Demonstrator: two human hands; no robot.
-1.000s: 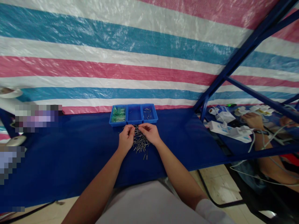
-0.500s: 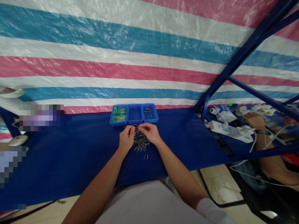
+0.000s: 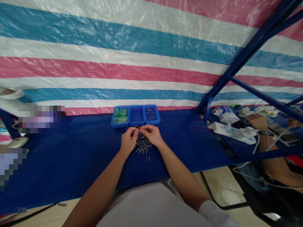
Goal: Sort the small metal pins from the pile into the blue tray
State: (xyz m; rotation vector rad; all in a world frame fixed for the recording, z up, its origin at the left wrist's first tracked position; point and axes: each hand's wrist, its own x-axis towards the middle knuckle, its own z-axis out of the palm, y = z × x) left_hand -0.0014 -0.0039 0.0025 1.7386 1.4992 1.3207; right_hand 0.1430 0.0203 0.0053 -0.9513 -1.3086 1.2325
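Note:
My left hand [image 3: 129, 138] and my right hand [image 3: 152, 134] meet fingertip to fingertip over a loose pile of thin metal pins [image 3: 143, 146]. Both are closed in a pinch; whatever sits between the fingertips is too small to make out. Just behind them stand three joined blue bins. Green-tinted small packets fill the left bin [image 3: 112, 123]. The middle bin [image 3: 136, 119] holds one thin piece at most that I can see. Several pins lie scattered in the right bin [image 3: 155, 118].
A blue cloth [image 3: 187, 138] covers the table. Behind it hangs a striped tarp [image 3: 151, 56]. On the right are a blue metal frame [image 3: 227, 72], a white power strip [image 3: 236, 134] with cables, and another person's hand [image 3: 257, 121]. Blurred-out items [image 3: 40, 119] lie at left.
My left fingertips have shifted slightly right and now touch or nearly touch the right ones. The pile and the bins look the same.

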